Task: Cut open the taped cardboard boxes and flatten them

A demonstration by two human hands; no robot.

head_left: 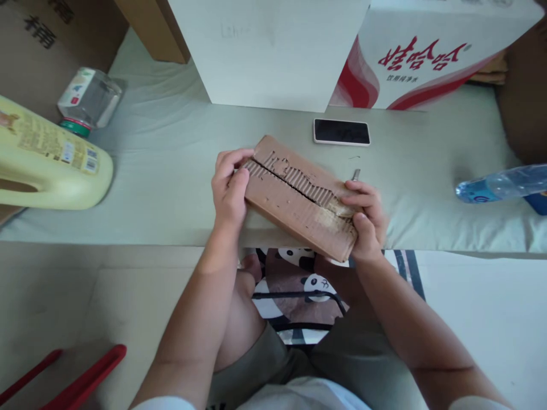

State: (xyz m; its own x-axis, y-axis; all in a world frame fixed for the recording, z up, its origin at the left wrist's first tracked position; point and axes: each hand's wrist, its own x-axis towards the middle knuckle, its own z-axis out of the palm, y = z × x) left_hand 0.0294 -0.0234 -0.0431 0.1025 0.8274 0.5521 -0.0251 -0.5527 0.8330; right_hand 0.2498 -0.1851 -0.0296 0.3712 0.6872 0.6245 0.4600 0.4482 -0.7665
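A flat brown cardboard box (294,199), its top torn along a central seam with corrugation showing, is held tilted over the front edge of the green cloth surface. My left hand (231,185) grips its left end, thumb on top. At the right end my right hand (366,218) holds the box, fingers at the far edge and thumb near the corner. Just beyond my right fingers a small metal object (356,174) shows. Behind the box lies a phone (341,132) with a dark screen.
White boxes (273,57) stand at the back. To the left are a yellow jug (55,156) and a clear jar (90,98) with a green lid. A plastic bottle (499,184) lies at the right. Red bars (88,378) show at lower left.
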